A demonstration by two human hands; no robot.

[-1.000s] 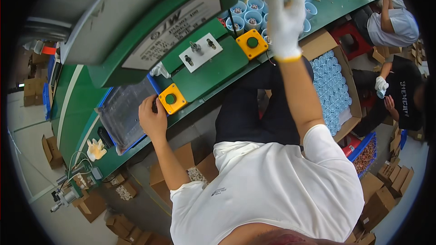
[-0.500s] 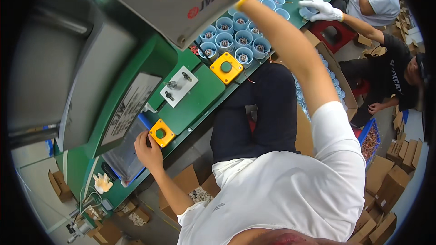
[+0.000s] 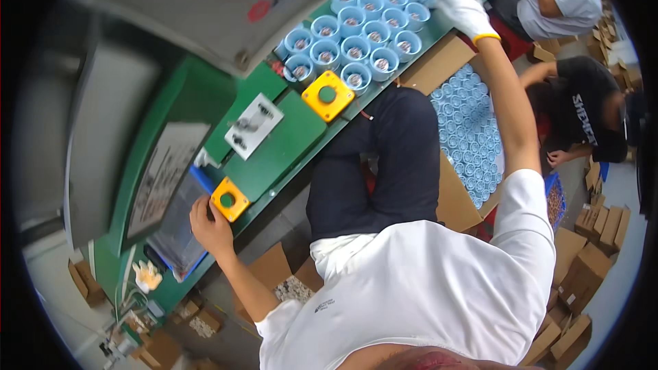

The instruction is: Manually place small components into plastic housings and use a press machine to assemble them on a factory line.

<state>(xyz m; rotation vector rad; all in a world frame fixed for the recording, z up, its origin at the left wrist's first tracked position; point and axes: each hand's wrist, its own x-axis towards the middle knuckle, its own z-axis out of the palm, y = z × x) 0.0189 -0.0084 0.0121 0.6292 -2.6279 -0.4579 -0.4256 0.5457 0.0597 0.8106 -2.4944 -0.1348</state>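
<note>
My left hand (image 3: 211,227) rests beside a yellow box with a green push button (image 3: 229,199), its fingers loosely bent and apart, with nothing in them. At the far right of the bench, my right hand (image 3: 464,8), in a white glove with a yellow cuff, reaches to the edge of a group of light blue cups (image 3: 355,48). Its blurred fingers touch or cover one cup; I cannot tell whether they grip it. Small reddish-brown and metallic parts sit inside the cups. Between the hands is a white fixture plate (image 3: 254,127) with metal pins.
A large green and grey machine (image 3: 205,14) overhangs the bench's left side. A second yellow button box (image 3: 327,96) stands near the cups. A carton of blue cups (image 3: 469,133) stands right of my legs. Two people sit at the right. A clear tray (image 3: 179,226) lies left.
My right hand has swung from the back of the cups to the right edge of the group. The co-worker's gloved hand has left that spot. My left hand stays by the button box.
</note>
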